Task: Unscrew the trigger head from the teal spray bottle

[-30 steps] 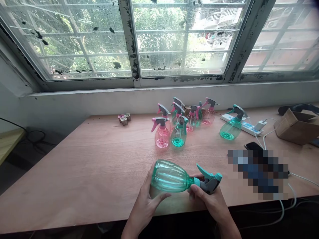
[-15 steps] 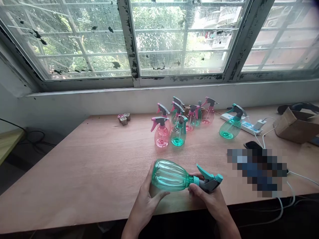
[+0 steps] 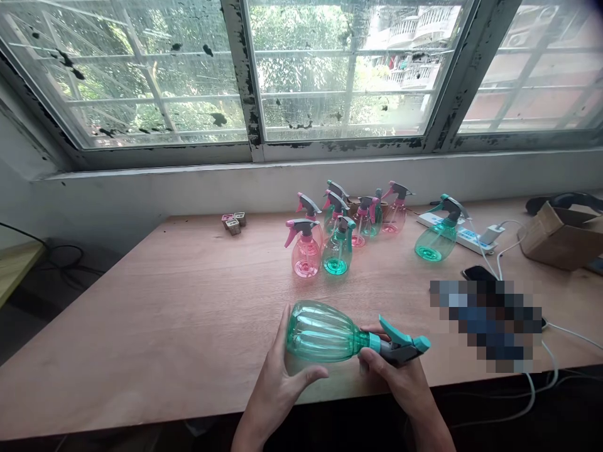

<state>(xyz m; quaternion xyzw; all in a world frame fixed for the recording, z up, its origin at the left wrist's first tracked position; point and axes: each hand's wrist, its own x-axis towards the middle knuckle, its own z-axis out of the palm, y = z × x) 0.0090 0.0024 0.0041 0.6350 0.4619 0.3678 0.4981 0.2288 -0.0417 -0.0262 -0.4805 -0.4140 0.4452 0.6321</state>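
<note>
- Held bottle [image 3: 325, 333], clear green, ribbed: lying sideways between the two hands over the front part of the counter [image 3: 164, 314], its base pointing left and its spray head [image 3: 402, 344] pointing right; whether it is touching the wood cannot be told.
- Left hand [image 3: 273, 386]: cupping the base end, its fingers [image 3: 282, 329] spreading wide along the bottom, the thumb standing out below the bottle rather than closing on it.
- Right hand [image 3: 400, 380]: gripping the neck just beside the teal collar [image 3: 374, 342], thumb in front and fingers behind, closing around it; the grey and teal spray head is projecting past the grip.
- Bottle cluster [image 3: 306, 254], pink and green: standing upright in a close group beyond the held bottle, towards the wall.
- Lone green bottle [image 3: 436, 243]: standing apart on the right, in front of a white power strip [image 3: 472, 242].
- Small blocks [image 3: 232, 224]: sitting together near the rear edge, left of the cluster.
- Cardboard box [image 3: 560, 238]: resting at the far right.
- Dark phone-like item [image 3: 479, 274]: lying on the right, partly hidden by a pixelated patch.
</note>
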